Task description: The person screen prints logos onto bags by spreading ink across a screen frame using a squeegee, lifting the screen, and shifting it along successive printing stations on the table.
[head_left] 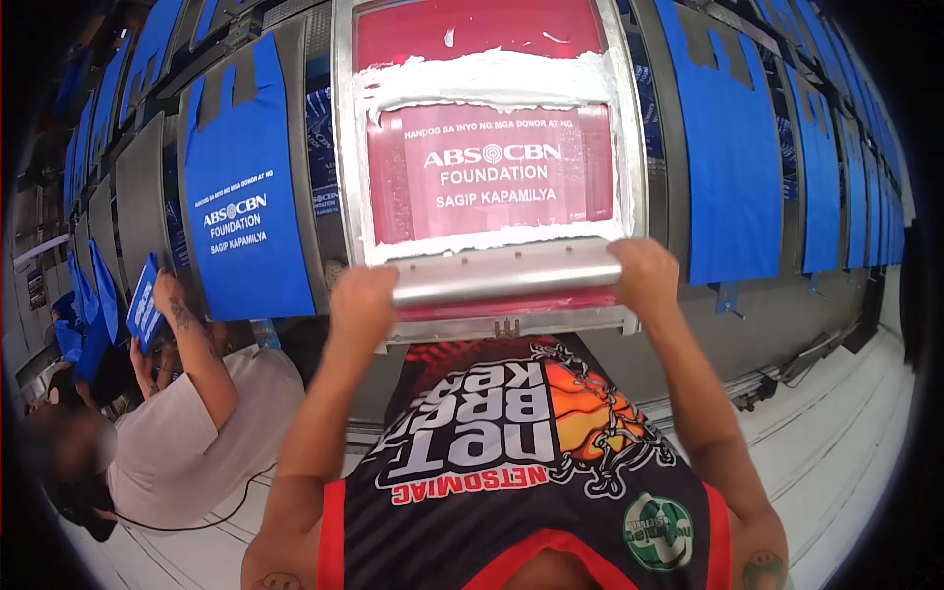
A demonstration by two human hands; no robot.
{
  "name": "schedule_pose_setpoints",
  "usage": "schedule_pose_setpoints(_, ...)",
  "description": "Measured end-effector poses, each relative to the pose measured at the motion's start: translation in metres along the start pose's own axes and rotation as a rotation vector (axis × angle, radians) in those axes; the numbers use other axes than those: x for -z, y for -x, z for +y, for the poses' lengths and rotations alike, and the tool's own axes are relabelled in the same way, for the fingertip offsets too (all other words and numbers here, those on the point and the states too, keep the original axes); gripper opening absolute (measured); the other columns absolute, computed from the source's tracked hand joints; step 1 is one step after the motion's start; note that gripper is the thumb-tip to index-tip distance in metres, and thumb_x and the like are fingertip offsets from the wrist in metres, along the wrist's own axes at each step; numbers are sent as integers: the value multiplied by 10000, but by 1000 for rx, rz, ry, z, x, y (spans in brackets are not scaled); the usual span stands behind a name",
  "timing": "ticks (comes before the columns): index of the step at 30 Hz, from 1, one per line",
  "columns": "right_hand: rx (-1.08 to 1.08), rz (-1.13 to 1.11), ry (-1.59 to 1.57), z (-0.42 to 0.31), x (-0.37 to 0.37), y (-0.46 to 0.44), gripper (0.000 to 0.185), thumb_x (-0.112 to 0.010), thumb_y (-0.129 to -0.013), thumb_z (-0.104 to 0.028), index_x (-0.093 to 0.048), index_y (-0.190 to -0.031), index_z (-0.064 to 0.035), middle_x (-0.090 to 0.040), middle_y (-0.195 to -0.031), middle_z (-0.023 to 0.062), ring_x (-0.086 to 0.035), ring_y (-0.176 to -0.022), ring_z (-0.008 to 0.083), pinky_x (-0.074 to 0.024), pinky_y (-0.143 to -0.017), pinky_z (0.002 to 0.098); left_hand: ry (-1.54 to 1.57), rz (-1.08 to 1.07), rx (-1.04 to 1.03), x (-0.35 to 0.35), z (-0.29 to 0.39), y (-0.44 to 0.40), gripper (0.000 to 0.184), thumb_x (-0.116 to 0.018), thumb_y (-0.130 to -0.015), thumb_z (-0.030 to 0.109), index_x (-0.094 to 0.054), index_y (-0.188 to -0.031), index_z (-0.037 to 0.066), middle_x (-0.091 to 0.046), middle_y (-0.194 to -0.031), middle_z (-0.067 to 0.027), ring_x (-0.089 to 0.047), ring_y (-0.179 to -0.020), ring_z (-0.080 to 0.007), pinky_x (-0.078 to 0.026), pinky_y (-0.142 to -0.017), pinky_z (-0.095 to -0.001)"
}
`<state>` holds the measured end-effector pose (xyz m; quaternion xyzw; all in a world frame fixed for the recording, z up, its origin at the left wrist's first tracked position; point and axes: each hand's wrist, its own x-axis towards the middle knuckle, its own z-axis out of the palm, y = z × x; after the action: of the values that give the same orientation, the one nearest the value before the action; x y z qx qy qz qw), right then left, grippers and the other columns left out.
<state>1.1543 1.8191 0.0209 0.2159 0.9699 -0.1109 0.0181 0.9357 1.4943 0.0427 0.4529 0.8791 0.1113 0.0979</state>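
My left hand and my right hand are wrapped round the two ends of a metal squeegee. It lies across the near end of a framed printing screen with red mesh and white lettering. Thick white ink forms a wide band across the upper part of the mesh. More ink runs down the sides and along the squeegee's far edge. The screen's metal frame rests over the row of boards in front of me. Whatever lies beneath the screen is hidden.
Left of the screen, a blue bag panel bears white print. Plain blue panels lie on boards to the right. At lower left, a co-worker in a light shirt holds a printed blue piece. A pale floor shows below.
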Motion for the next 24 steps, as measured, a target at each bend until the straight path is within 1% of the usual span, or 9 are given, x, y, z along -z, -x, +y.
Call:
schedule_pose_setpoints(5,62,191,74,32,-18,-100,157,-640,-723,-106,-696,-863,-151,-674,-786,81,-659,-718,284,-532,-634,408,-117,322,-107,-32,-45,-94,193,-597,-678,58,-667,-854,99,-653,-736,-101,-630,-674,-310,-504,-612,-435)
schedule_pose_setpoints(7,-3,82,138,33,9,-172,218,-609,-734,-133,-696,-932,-160,-694,-847,112,-670,-773,323,-533,-677,438,-159,252,-78,-15,-67,-167,232,-605,-705,133,-695,-919,137,-677,-767,-118,-667,-710,-328,-531,-646,-439)
schedule_pose_setpoints(10,53,-84,143,39,46,-235,390,-775,-631,-264,-692,-985,-123,-689,-948,155,-658,-906,352,-534,-783,445,-294,-114,43,35,-68,-238,272,-707,-748,253,-701,-1001,153,-702,-898,-126,-676,-864,-324,-522,-785,-449)
schedule_pose_setpoints(14,-92,-81,181,34,45,-236,447,-815,-632,-269,-673,-1026,-111,-674,-996,156,-635,-948,358,-517,-794,448,-310,-110,48,43,-6,-266,339,-759,-705,297,-708,-1014,169,-710,-962,-87,-678,-884,-314,-514,-833,-434)
schedule_pose_setpoints(16,233,712,-1,18,38,-192,442,-807,-681,-289,-652,-1045,-92,-657,-965,148,-606,-954,350,-494,-815,442,-177,-9,-90,28,19,-268,351,-762,-700,296,-710,-1026,174,-711,-989,-77,-677,-902,-309,-511,-839,-428)
schedule_pose_setpoints(17,194,724,-100,-5,47,-156,296,-773,-747,-242,-661,-942,-51,-626,-828,162,-587,-905,358,-465,-834,431,-147,8,-99,22,21,-278,370,-767,-694,302,-711,-1031,162,-706,-997,-93,-669,-920,-311,-509,-835,-422)
schedule_pose_setpoints(20,-373,-366,-814,-44,56,-35,350,-709,-833,-341,-703,-919,-1,-702,-780,72,-619,-672,114,-489,-600,292,-77,-113,-164,40,11,-306,405,-778,-678,318,-710,-1032,133,-696,-1000,-126,-654,-938,-319,-504,-822,-414)
schedule_pose_setpoints(22,-294,-980,-1049,-47,12,30,458,-660,-868,-429,-700,-954,19,-708,-855,107,-638,-755,147,-510,-685,310,-63,-229,-228,69,0,-316,422,-784,-669,327,-710,-1028,116,-691,-995,-144,-648,-940,-324,-502,-812,-412)
schedule_pose_setpoints(24,-365,-908,-951,-75,-38,84,566,-616,-864,-530,-706,-942,23,-702,-853,137,-657,-764,214,-512,-708,330,19,-62,-221,79,3,-311,416,-791,-658,336,-709,-984,91,-685,-956,-166,-645,-906,-340,-504,-806,-408)
